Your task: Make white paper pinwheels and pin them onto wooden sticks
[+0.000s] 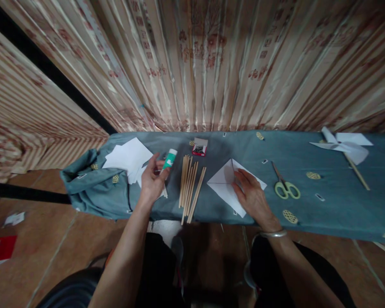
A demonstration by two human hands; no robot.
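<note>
Left hand [154, 179], fingers closed round a green-and-white cylindrical glue stick [170, 160]; right hand [252, 194], fingers bent over square white paper sheet [223, 179], grip unclear, corner near table's [295, 149] front edge.

The person's left hand [151, 179] is curled in a grip, its forearm [126, 250] slanting in from near left; the right hand [252, 194] sits palm down, fingers [244, 177] pointing far and left, apparently slightly bent.
</note>
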